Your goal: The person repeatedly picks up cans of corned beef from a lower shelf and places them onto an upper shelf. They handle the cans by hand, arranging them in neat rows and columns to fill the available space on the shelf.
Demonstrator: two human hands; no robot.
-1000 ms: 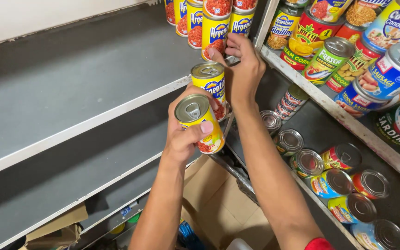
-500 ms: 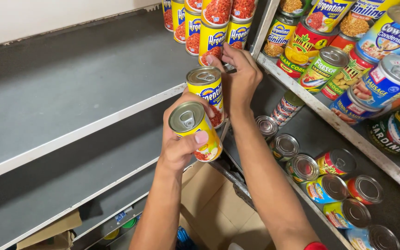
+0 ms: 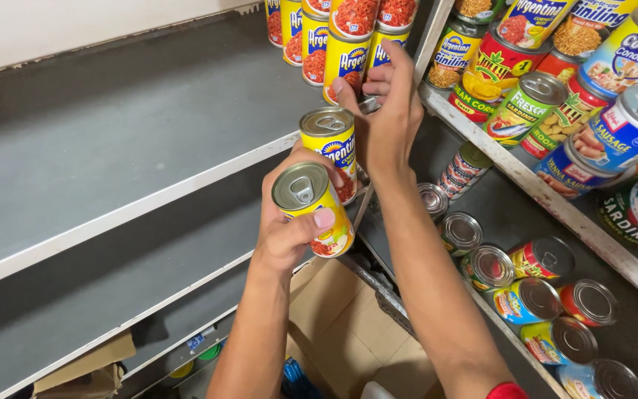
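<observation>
My left hand (image 3: 286, 240) grips a yellow tin can (image 3: 313, 208) with a silver pull-tab lid, tilted toward me. A second yellow can (image 3: 330, 144) stands just above and behind it, against the same hand's fingertips. My right hand (image 3: 389, 111) is raised past these cans to the corner of the grey shelf (image 3: 127, 133). Its thumb and fingers pinch a small silvery lid (image 3: 368, 103), seemingly a can's top, with the rest hidden by the palm. Stacked yellow cans (image 3: 348, 52) stand right behind that hand.
A slanted white-edged rack (image 3: 526, 177) on the right carries several colourful cans. Below it, more cans (image 3: 526, 288) lie lid-up on a dark shelf. Cardboard boxes (image 3: 341, 332) sit on the floor beneath my arms. A lower grey shelf (image 3: 112, 295) lies to the left.
Almost nothing: both hands keep their grips. The front can in my left hand has sunk slightly in view and my right hand stays by the stacked cans.
</observation>
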